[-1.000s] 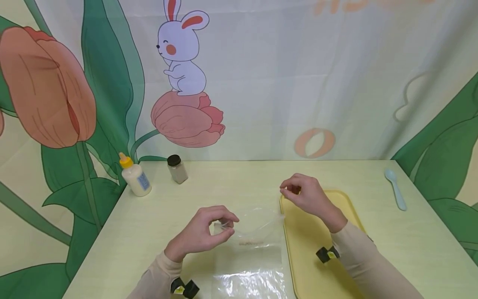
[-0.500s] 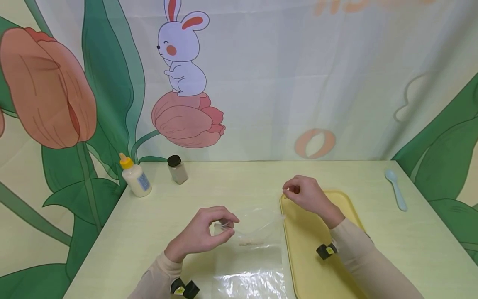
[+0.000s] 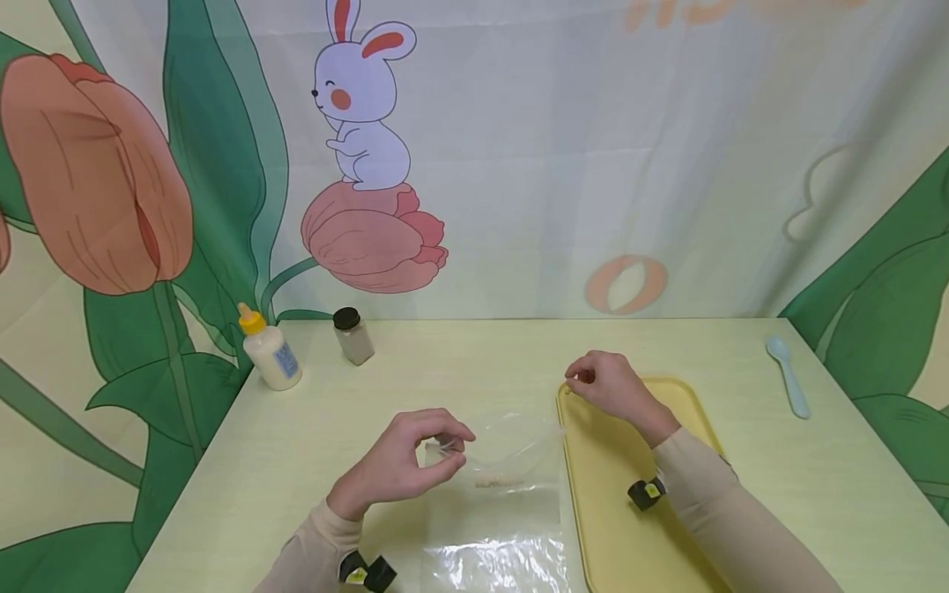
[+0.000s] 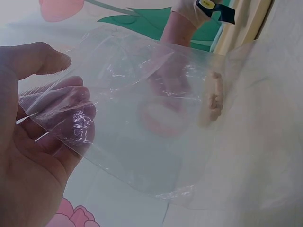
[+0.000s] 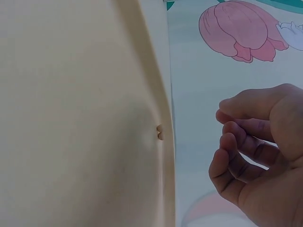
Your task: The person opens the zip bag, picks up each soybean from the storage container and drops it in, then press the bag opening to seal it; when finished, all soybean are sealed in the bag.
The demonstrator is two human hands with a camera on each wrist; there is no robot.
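My left hand point(image 3: 400, 459) holds the mouth of a clear plastic bag point(image 3: 493, 523) at its left corner. In the left wrist view the fingers are curled behind the film and the thumb stands apart from them. A short row of small tan, knobbly pieces point(image 4: 216, 97) shows through the bag. Over the far left corner of the yellow tray point(image 3: 608, 461) is my right hand point(image 3: 611, 385), fingers curled, thumb and index tips close together, with nothing visible between them. Two small brown pieces point(image 5: 160, 132) lie against the tray's rim, a little apart from those fingertips.
A white glue bottle with a yellow cap point(image 3: 271, 354) and a black-lidded jar point(image 3: 353, 338) stand at the back left. On the far right lies a pale blue spoon point(image 3: 787, 376). A printed curtain point(image 3: 519, 165) hangs behind the table.
My right hand has shifted slightly right and downward in the head view, over the tray's corner. The left hand and the bag stay where they were.
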